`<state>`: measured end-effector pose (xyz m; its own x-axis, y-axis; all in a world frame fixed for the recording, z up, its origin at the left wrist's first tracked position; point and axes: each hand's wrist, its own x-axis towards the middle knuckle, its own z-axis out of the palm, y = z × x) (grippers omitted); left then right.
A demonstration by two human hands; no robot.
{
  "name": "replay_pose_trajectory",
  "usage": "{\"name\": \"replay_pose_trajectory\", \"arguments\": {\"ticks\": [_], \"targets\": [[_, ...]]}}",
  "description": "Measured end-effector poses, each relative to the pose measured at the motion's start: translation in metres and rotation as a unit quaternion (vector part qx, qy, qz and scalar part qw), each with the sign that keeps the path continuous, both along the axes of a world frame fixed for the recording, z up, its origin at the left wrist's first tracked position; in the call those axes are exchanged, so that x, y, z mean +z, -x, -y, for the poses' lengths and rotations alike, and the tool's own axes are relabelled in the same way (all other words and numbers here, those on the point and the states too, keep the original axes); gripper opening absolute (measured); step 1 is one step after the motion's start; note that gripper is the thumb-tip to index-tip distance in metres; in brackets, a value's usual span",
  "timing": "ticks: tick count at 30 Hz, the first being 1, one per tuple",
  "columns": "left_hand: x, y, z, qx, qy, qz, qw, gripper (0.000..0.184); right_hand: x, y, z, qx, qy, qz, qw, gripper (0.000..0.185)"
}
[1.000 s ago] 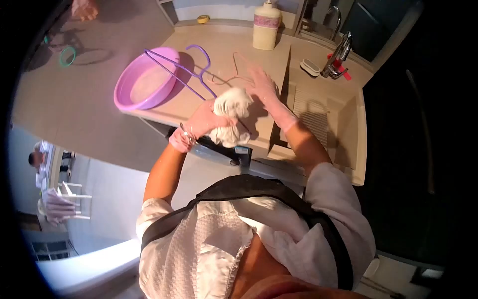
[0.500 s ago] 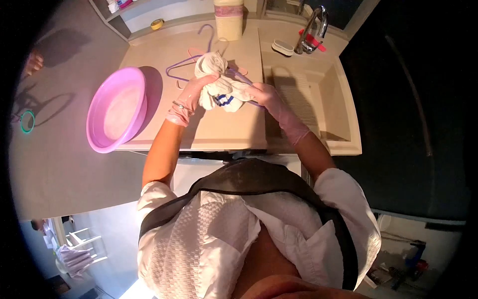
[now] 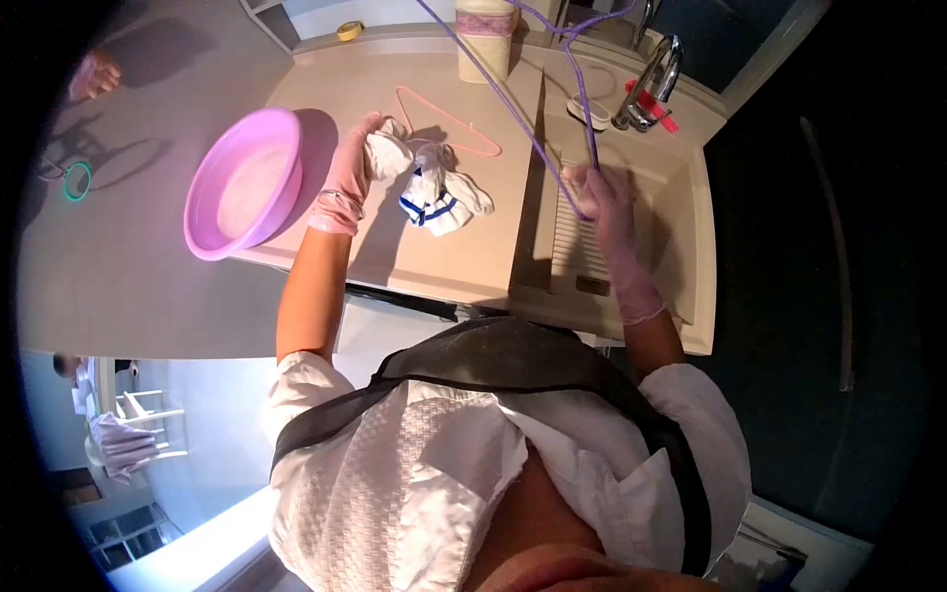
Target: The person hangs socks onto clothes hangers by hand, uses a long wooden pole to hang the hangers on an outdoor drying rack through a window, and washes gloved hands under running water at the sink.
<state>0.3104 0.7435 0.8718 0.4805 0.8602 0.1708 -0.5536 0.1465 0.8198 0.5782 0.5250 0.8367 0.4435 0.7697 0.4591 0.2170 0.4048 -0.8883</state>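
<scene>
My left hand [image 3: 352, 170], in a thin pink glove, is closed on part of a white cloth [image 3: 388, 153] above the counter. Beside it a white garment with blue trim [image 3: 439, 197] lies crumpled on the counter; whether the two are one piece I cannot tell. My right hand [image 3: 602, 197], also gloved, grips the lower end of a purple hanger [image 3: 513, 111] over the sink, its hook end pointing away from me. A pink hanger [image 3: 459, 120] lies flat behind the garment.
To the left stands a pink-purple basin [image 3: 245, 187]. The sink [image 3: 646, 237] with its faucet [image 3: 663, 74] and a soap dish [image 3: 586, 112] is at the right. A pump bottle [image 3: 483, 44] and yellow tape [image 3: 349, 31] stand at the back. Another person's hand [image 3: 97, 75] shows top left.
My hands have moved apart. The right hand has lifted the purple hanger over the sink, and the blue-trimmed garment, held between both hands before, now rests on the counter.
</scene>
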Motion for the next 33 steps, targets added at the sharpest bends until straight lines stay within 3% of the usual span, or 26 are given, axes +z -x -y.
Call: {"name": "replay_pose_trajectory", "arguments": {"ticks": [1, 3, 4, 5, 6, 7, 8, 9, 10, 11, 12, 13, 15, 16, 17, 19, 20, 21, 23, 24, 25, 27, 28, 29, 31, 33], "targets": [[-0.012, 0.006, -0.018, 0.003, -0.001, 0.002, 1.000, 0.023, 0.000, 0.002, 0.001, 0.034, 0.004, -0.017, 0.999, 0.023], [-0.016, 0.013, -0.026, -0.179, -0.069, 0.100, 0.976, 0.025, -0.004, 0.010, 0.003, -0.030, -0.040, 0.116, 0.992, 0.018], [-0.026, 0.016, -0.024, -0.050, -0.071, 0.011, 0.996, 0.033, -0.005, 0.013, 0.007, -0.005, -0.024, 0.080, 0.996, 0.015], [-0.028, 0.019, -0.014, -0.048, -0.069, 0.011, 0.996, 0.033, -0.005, 0.017, 0.011, 0.018, -0.009, 0.044, 0.999, 0.013], [-0.030, 0.021, -0.007, -0.011, -0.202, -0.142, 0.969, 0.035, -0.003, 0.025, 0.016, -0.030, -0.015, 0.100, 0.994, 0.013], [-0.032, 0.023, -0.005, 0.026, -0.326, -0.289, 0.900, 0.039, -0.004, 0.025, 0.014, -0.027, -0.014, 0.101, 0.994, 0.013], [-0.035, 0.027, -0.012, 0.025, -0.394, -0.406, 0.824, 0.044, -0.006, 0.025, 0.010, -0.072, -0.086, 0.229, 0.967, 0.014], [-0.039, 0.032, -0.031, 0.026, -0.392, -0.406, 0.825, 0.044, -0.007, 0.024, 0.008, -0.115, -0.157, 0.352, 0.915, 0.016], [-0.045, 0.037, -0.057, 0.037, -0.504, -0.455, 0.733, 0.044, -0.006, 0.025, 0.012, -0.113, -0.157, 0.352, 0.916, 0.016], [-0.048, 0.039, -0.070, 0.048, -0.605, -0.492, 0.624, 0.044, -0.004, 0.027, 0.020, -0.057, -0.053, 0.214, 0.974, 0.016], [-0.033, 0.041, -0.049, -0.046, -0.415, -0.340, 0.843, 0.044, -0.001, 0.027, 0.025, 0.001, 0.053, 0.069, 0.996, 0.017], [-0.019, 0.045, -0.045, -0.045, -0.413, -0.340, 0.844, 0.044, 0.001, 0.027, 0.026, 0.003, 0.054, 0.070, 0.996, 0.017], [0.008, 0.049, -0.045, 0.032, -0.552, -0.434, 0.711, 0.048, 0.002, 0.027, 0.027, 0.011, 0.063, 0.106, 0.992, 0.017], [0.021, 0.053, -0.041, 0.041, -0.473, -0.465, 0.747, 0.047, 0.001, 0.028, 0.028, 0.011, 0.062, 0.106, 0.992, 0.017], [0.026, 0.056, -0.044, 0.042, -0.474, -0.465, 0.747, 0.047, 0.000, 0.028, 0.030, -0.006, 0.042, 0.140, 0.989, 0.017], [0.038, 0.065, -0.052, 0.123, -0.482, -0.507, 0.704, 0.040, 0.001, 0.028, 0.030, -0.023, 0.021, 0.174, 0.984, 0.017], [0.068, 0.069, -0.010, 0.155, -0.579, -0.677, 0.427, 0.034, 0.004, 0.026, 0.028, -0.025, 0.014, 0.187, 0.982, 0.016], [0.077, 0.071, -0.016, 0.157, -0.579, -0.677, 0.426, 0.034, 0.003, 0.024, 0.029, -0.026, 0.044, 0.153, 0.987, 0.014], [0.095, 0.074, -0.036, 0.126, -0.439, -0.709, 0.537, 0.033, 0.002, 0.022, 0.030, -0.028, 0.071, 0.119, 0.990, 0.012], [0.110, 0.077, 0.013, 0.171, -0.492, -0.702, 0.486, 0.039, 0.001, 0.022, 0.032, -0.020, 0.051, 0.127, 0.990, 0.012], [0.119, 0.072, 0.029, 0.172, -0.492, -0.702, 0.485, 0.039, 0.004, 0.022, 0.031, -0.019, 0.038, 0.145, 0.989, 0.013], [0.130, 0.065, 0.045, 0.226, -0.374, -0.445, 0.782, 0.043, 0.008, 0.022, 0.030, -0.016, 0.013, 0.178, 0.984, 0.014], [0.133, 0.080, -0.016, 0.233, -0.496, -0.568, 0.614, 0.048, 0.007, 0.023, 0.031, -0.015, 0.008, 0.195, 0.981, 0.014], [0.137, 0.077, -0.017, 0.233, -0.498, -0.567, 0.613, 0.048, 0.006, 0.024, 0.033, -0.016, 0.004, 0.208, 0.978, 0.015], [0.142, 0.073, -0.018, 0.218, -0.405, -0.490, 0.741, 0.052, 0.007, 0.029, 0.031, 0.005, 0.036, 0.127, 0.991, 0.015], [0.144, 0.071, -0.016, 0.202, -0.401, -0.506, 0.737, 0.053, 0.006, 0.030, 0.029, 0.026, 0.067, 0.044, 0.996, 0.015]]}}
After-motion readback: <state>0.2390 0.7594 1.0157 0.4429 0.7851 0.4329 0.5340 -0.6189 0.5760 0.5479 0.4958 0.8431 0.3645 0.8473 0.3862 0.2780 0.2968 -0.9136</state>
